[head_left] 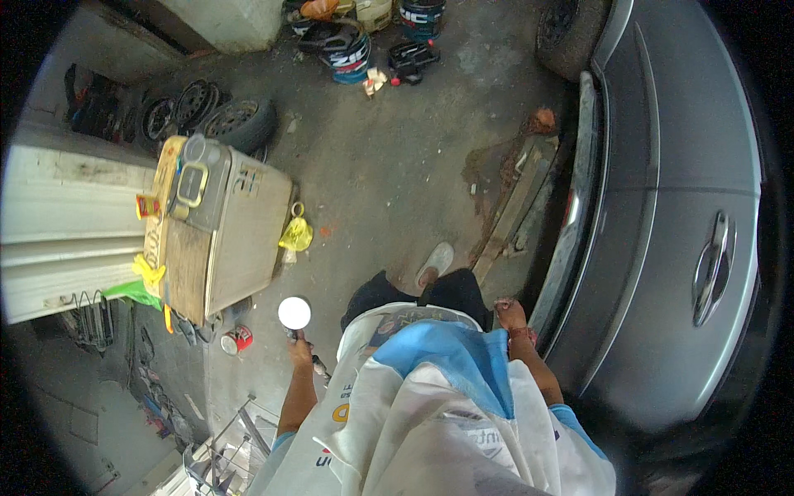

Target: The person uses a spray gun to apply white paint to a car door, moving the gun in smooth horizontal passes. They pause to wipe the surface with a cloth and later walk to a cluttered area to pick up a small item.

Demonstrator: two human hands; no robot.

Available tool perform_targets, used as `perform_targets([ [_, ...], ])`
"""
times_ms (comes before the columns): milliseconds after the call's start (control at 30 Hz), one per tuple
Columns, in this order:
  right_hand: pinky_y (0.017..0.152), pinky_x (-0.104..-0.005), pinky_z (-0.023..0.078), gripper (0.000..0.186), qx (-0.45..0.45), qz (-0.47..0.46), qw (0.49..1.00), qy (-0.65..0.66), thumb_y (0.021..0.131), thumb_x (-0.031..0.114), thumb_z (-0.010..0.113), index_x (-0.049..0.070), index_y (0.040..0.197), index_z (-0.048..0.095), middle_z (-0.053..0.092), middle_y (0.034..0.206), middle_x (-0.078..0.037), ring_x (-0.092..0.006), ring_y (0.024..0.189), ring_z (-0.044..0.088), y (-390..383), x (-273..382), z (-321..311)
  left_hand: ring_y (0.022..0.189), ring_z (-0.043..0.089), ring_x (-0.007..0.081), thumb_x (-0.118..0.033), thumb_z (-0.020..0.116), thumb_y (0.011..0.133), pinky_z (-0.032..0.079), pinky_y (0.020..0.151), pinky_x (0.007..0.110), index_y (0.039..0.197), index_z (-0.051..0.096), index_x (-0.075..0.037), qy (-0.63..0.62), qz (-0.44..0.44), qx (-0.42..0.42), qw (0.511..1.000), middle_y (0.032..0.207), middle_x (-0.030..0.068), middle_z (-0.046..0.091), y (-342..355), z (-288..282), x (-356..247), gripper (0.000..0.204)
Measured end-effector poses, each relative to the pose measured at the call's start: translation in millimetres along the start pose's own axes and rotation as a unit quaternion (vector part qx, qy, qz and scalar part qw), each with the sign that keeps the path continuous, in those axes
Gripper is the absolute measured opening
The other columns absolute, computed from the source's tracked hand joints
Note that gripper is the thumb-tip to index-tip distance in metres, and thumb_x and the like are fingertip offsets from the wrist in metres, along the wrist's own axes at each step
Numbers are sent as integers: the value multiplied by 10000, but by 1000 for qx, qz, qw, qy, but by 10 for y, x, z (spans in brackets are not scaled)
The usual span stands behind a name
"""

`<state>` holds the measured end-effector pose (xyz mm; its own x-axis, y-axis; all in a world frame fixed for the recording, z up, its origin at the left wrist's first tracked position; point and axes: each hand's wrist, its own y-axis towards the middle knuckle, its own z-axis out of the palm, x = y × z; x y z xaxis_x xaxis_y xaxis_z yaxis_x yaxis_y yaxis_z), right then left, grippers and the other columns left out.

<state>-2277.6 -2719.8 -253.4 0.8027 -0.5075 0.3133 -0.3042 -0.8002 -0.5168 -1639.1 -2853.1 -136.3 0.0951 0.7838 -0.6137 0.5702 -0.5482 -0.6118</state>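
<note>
My left hand (300, 349) is closed round the handle of a tool with a round white disc (294, 312), held out to my left above the floor. The disc is very bright, so I cannot tell whether it is a pad or a lamp. A dark cord or hose (321, 370) shows beside that wrist. Close to the lower edge of a dark grey car (628, 273), my right hand (510, 314) has its fingers curled in, a red band on the wrist. Whatever it may hold is hidden.
A worn cabinet (248, 223) stands at the left, with a yellow bag (296, 235) beside it. Nearer lie a red can (236, 340) and a metal rack (227, 455). Wooden planks (513, 207) lie along the car; buckets (347, 54) and tyres (240, 120) are at the back.
</note>
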Motion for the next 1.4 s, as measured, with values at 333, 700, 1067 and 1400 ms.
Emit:
perform_targets([
  [333,868,-432,584,410,-152,-10,975,160,1042,359,692,3,1239,733,786,1083,-207,-357,989,770,3140,636,-3036,583,594,168,-544,715,1015,464,554,357,1084,666,-95,53,-71,23,996,698,30,583,-3,2425,-1418,457],
  [700,888,-525,582,344,5,51,997,53,995,376,641,87,1128,773,768,1077,-217,-455,1050,721,5235,118,-4435,572,565,181,-507,693,1039,458,549,395,983,659,-23,-30,-34,7,999,673,57,579,848,4995,-3896,489],
  [1067,721,-349,576,227,-13,68,754,653,976,210,765,21,1094,724,759,905,-90,-211,818,731,7418,-1705,-4383,552,530,147,-609,710,1003,415,538,359,1032,647,-65,-47,49,35,997,640,29,572,1651,7328,-6974,549],
  [1400,1025,-443,552,222,-74,-12,997,-37,1065,225,582,91,1099,755,747,1206,-111,-330,1162,701,10931,-1561,-7409,569,542,132,-404,742,1031,470,535,326,1054,647,-49,15,-37,36,999,707,21,545,1310,9745,-8913,368],
])
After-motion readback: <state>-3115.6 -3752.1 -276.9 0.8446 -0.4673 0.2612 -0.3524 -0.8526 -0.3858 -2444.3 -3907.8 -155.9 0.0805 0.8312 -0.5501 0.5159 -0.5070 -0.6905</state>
